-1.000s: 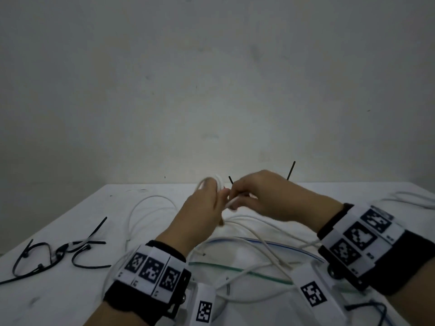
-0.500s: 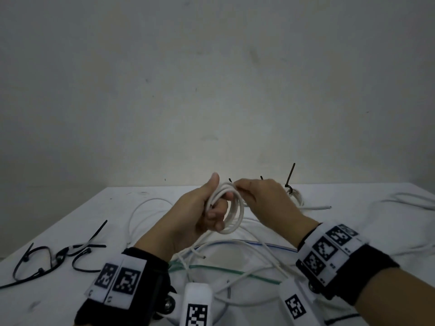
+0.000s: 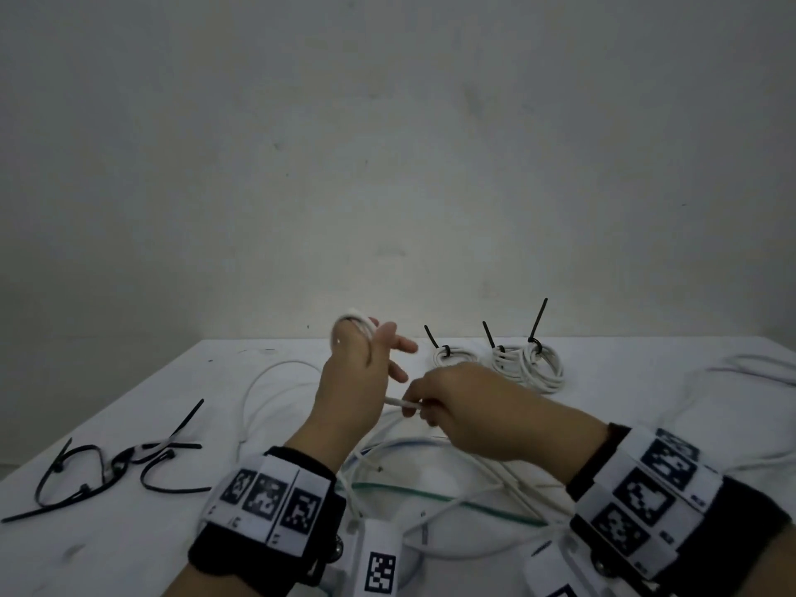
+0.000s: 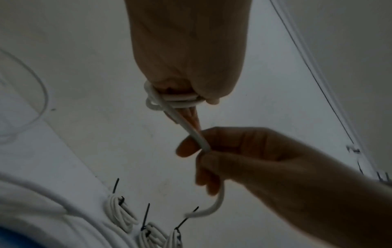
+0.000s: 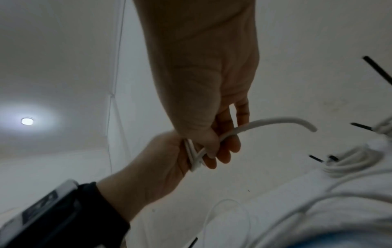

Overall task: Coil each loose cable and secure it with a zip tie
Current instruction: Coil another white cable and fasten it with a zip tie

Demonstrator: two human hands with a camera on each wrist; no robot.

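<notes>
A white cable (image 3: 352,324) is looped round the fingers of my raised left hand (image 3: 379,351); in the left wrist view my thumb pins the loops (image 4: 171,100). My right hand (image 3: 415,405), just right of and below the left, pinches the cable's tail (image 4: 201,142) between thumb and fingers. The free end (image 5: 275,121) curves out past the right hand's fingers. Several loose black zip ties (image 3: 120,463) lie at the table's left. Three tied white coils (image 3: 504,361) sit at the back.
Loose white cables (image 3: 430,489), one green and one blue among them, sprawl on the white table (image 3: 129,553) under my forearms. More white cable (image 3: 758,368) lies at the far right. A plain wall stands right behind the table.
My left hand has risen and turned with the loops round its fingers. My right hand has drawn down and right along the cable's tail, and the tied coils behind now show.
</notes>
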